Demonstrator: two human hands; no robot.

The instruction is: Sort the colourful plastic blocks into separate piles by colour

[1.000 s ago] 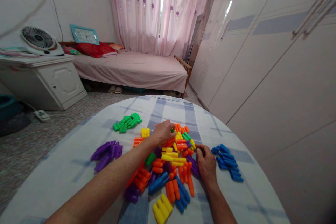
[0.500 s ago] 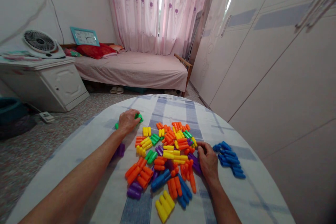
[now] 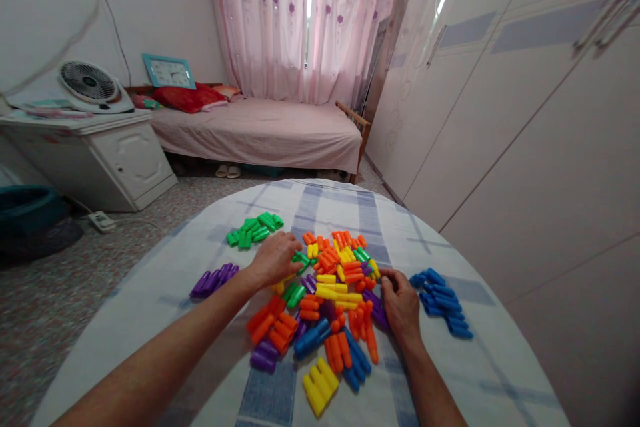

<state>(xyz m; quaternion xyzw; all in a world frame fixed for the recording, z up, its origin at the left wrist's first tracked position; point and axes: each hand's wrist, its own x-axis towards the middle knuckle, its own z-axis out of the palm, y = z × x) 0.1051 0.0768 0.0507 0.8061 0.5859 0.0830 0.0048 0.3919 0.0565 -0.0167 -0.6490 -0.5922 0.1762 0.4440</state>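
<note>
My left hand (image 3: 276,260) is over the left side of a mixed pile of plastic finger-shaped blocks, with its thumb and fingers apart around a green block (image 3: 304,259). It partly hides yellow blocks beneath it. My right hand (image 3: 401,303) rests on the table at the pile's right edge, fingers loosely curled and nothing visible in them. Close beside it lies a purple block (image 3: 376,310). The pile also holds orange blocks (image 3: 265,320), yellow blocks (image 3: 320,387) and blue blocks (image 3: 312,339); some are joined side by side.
Separate groups lie around the pile: green blocks (image 3: 254,229) at far left, purple blocks (image 3: 214,280) at left, blue blocks (image 3: 443,302) at right. A checked cloth covers the round table (image 3: 500,373). Beyond are a bed (image 3: 260,130), a cabinet with a fan (image 3: 93,85) and a wardrobe (image 3: 525,147).
My left hand has moved from the green group back to the pile, uncovering the green and purple groups. My right hand has stayed in place. The view has shifted slightly.
</note>
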